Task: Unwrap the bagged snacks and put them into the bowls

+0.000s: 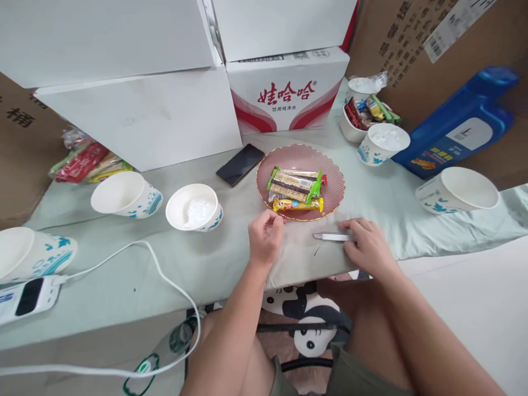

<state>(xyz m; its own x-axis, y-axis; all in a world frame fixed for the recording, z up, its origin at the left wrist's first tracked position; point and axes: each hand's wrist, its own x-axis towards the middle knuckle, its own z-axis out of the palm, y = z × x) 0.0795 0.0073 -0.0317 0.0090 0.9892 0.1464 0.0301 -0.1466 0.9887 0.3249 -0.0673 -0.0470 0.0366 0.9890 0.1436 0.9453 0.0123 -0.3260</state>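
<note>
My left hand [266, 236] is closed at the near left rim of a pink ribbed plate [303, 157] with a gold edge. Whatever its fingers hold, if anything, is hidden. On the plate lie several clear-wrapped snack bars [295, 184] with green ends, and a yellow-wrapped stick [297, 204] in front of them. To the right, my right hand [369, 245] rests on the cloth, finger and thumb apart on either side of the end of a slim white-handled tool [334, 237]. Its narrow grey tip points left. A thin dark thread-like bit [317, 250] lies below it.
Behind the plate are a black phone [240, 164] and a white-and-red carton [289, 93]. Paper cups [193, 207] stand on both sides. At right are a snack bowl [352, 127] and a blue bottle [457, 124]. A white cable [159, 267] loops across the left.
</note>
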